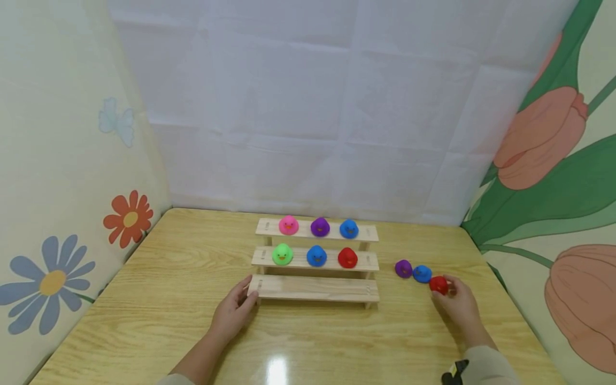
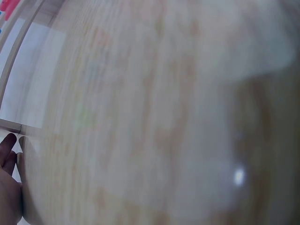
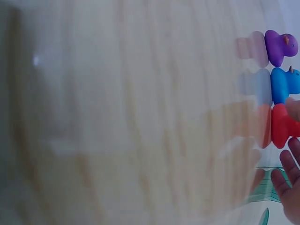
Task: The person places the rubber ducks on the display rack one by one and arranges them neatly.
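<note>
In the head view, a three-tier wooden rack [image 1: 313, 287] stands mid-table. My left hand [image 1: 234, 310] holds the left end of its lowest, bare tier, thumb at the front corner. To the right of the rack, my right hand [image 1: 459, 302] has thumb and fingers around a red rubber duck [image 1: 438, 285], which is at table level. Beside that duck are a blue rubber duck [image 1: 422, 274] and a purple rubber duck [image 1: 403, 269], in a slanting row. The right wrist view shows the thumb against the red duck [image 3: 281, 126] and the other fingers spread below it.
On the top tier sit pink [image 1: 289, 225], purple [image 1: 320, 227] and blue [image 1: 348, 229] ducks. Green [image 1: 282, 254], blue [image 1: 316, 256] and red [image 1: 347, 258] ducks occupy the middle tier. A white cloth [image 1: 313, 107] hangs behind the wooden table [image 1: 192, 256]; flowered panels flank it.
</note>
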`<action>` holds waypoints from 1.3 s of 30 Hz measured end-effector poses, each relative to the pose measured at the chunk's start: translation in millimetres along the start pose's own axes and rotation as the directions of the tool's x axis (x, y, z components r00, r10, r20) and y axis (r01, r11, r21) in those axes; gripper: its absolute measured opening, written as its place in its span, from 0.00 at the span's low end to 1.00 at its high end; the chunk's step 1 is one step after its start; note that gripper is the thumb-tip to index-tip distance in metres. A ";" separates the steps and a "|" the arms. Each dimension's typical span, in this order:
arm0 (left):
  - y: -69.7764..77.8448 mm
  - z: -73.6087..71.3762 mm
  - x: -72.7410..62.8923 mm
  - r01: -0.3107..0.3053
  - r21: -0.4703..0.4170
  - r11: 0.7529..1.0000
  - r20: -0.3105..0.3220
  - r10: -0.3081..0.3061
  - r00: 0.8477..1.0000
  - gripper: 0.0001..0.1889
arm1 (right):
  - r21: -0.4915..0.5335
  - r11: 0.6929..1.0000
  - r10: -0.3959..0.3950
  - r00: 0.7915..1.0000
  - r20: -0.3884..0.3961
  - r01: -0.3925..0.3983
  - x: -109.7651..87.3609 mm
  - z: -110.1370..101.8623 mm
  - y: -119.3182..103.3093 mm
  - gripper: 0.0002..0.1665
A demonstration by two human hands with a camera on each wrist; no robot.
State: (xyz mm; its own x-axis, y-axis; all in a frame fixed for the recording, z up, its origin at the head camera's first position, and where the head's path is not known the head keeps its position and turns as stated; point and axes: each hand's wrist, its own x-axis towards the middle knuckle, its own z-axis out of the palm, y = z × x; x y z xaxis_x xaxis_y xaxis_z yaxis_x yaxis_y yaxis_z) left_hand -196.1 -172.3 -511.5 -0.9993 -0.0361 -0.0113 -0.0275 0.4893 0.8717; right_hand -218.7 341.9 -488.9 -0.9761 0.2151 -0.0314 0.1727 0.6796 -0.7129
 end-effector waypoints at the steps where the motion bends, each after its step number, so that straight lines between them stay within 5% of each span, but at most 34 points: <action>1: 0.0 0.0 0.0 0.000 -0.001 1.000 -0.001 0.000 1.000 0.31 | -0.002 1.000 -0.001 1.000 -0.001 0.001 0.6 0.3 0.3 0.36; 22: 2.8 0.5 0.4 0.003 -0.002 1.000 -0.011 -0.003 1.000 0.30 | -0.020 1.000 -0.021 0.999 -0.039 0.020 5.1 3.4 5.2 0.33; 39: 3.8 0.1 -0.6 0.002 0.003 1.000 -0.006 -0.002 1.000 0.31 | 0.114 0.992 0.049 0.999 -0.018 -0.047 -2.3 0.9 -7.4 0.34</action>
State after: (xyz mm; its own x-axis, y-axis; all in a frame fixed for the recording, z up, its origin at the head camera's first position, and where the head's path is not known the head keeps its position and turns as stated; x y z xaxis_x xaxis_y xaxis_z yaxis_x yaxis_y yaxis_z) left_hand -195.6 -170.3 -508.3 -0.9991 -0.0421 -0.0106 -0.0299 0.4919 0.8702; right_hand -217.9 335.8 -484.2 -0.9640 0.2605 -0.0538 0.2017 0.5843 -0.7861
